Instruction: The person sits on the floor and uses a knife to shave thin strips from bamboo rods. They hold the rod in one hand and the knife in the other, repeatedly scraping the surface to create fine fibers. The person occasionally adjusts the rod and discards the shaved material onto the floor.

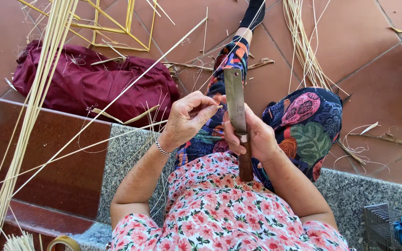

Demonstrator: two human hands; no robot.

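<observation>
- Two hands work close together above the person's lap, in front of the flowered blouse (219,209).
- The left hand (189,118) pinches the end of a thin pale strip (117,100); its fingers (205,109) are closed together on the strip, just beside the blade.
- The strip runs from the left hand away to the left, over the dark red cloth (84,83) and the stone step (126,153).
- The strip looks very light and springy, and it probably bends easily but can split along its length; the edges may be sharp. A good place to hold it seems to be near the end, close to the blade, where it does not whip.
- The right hand (257,137) is wrapped around the knife (236,104), where the broad metal blade meets the brown wooden handle; these fingers are clamped firmly on it.
- The knife stands almost upright, blade pointing away from the body. It looks heavy and stiff, so the handle is the safe place to grip.
- Many more pale strips (38,93) lie in a long bundle at the left, and others (303,46) lie on the tiled floor (373,28) beyond the patterned trousers (308,121).
</observation>
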